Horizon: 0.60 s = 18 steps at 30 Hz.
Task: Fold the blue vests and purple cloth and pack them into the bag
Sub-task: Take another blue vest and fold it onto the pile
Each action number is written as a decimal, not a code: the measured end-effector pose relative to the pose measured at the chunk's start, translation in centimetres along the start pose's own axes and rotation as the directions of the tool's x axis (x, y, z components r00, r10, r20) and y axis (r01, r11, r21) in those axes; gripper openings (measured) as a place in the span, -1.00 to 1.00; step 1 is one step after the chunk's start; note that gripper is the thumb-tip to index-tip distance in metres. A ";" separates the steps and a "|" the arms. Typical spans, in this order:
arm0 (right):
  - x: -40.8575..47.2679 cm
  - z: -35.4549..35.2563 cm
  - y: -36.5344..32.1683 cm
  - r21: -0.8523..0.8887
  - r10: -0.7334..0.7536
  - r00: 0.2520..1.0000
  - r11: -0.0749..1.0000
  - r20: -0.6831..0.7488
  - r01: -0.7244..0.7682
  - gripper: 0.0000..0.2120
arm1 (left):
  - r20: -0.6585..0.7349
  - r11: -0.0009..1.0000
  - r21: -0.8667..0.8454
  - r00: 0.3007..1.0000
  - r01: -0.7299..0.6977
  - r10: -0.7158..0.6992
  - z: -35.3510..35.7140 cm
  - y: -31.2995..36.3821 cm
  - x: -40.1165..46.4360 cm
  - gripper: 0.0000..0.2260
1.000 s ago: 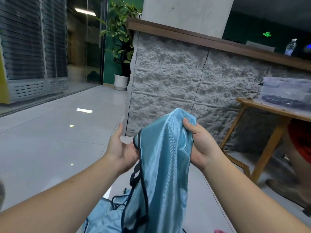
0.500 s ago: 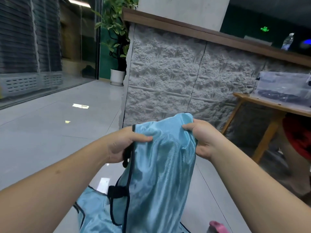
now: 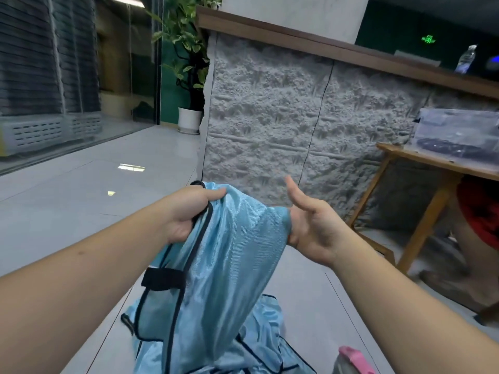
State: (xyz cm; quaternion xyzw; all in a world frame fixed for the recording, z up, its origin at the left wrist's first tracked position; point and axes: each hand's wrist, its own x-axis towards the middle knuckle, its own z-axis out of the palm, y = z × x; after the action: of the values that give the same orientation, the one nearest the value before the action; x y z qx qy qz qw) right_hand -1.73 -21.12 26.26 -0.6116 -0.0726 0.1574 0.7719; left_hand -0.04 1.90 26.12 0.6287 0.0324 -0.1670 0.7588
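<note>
glossy grey tile floor (image 3: 81, 211), rough stone counter (image 3: 270, 117) – left hand (image 3: 186, 211) gripping blue vest (image 3: 229, 260), right hand (image 3: 310, 228) spread open

Both forearms bare, no sleeves, watch or rings in view; left hand (image 3: 189, 211) enters from lower left of frame, right hand (image 3: 313, 228) from lower right.

The blue vest (image 3: 224, 255) is running off the bottom edge, its lower hem unseen; its folds are covering part of the left hand (image 3: 189, 211) and the heel of the right hand (image 3: 310, 228). A pink item (image 3: 353, 359) is being cut by the bottom edge, identity undeterminable. A person in red (image 3: 480, 211) is being cropped at the right edge
</note>
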 end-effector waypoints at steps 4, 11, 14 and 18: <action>-0.3 0.4 0.2 -0.196 -0.069 0.998 0.978 0.006 0.069 -0.04 | 0.067 0.999 -0.007 0.997 0.038 -0.037 -1.2 0.4 0.1 -0.54; 0.3 0.5 0.1 -0.075 -0.231 0.949 0.973 -0.216 0.219 -0.49 | 0.267 0.999 -0.009 0.963 0.032 -0.028 -3.3 0.1 0.0 -0.56; 0.2 0.4 -0.3 -0.151 -0.239 0.928 0.967 -0.285 0.203 -0.65 | 0.093 0.998 0.068 0.996 0.000 -0.007 -2.9 0.5 -0.2 -0.77; 0.3 0.0 -1.1 -0.234 -0.268 0.895 0.953 -0.357 0.192 -0.78 | -0.126 0.990 0.143 0.992 0.013 0.005 -2.1 0.7 0.6 -0.85</action>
State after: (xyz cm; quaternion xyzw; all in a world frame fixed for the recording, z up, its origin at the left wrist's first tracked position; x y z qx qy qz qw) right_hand -1.29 -21.20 27.32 -0.6892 -0.0067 -0.0665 0.7214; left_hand 1.10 3.89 26.20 0.6907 0.0692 -0.1304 0.7079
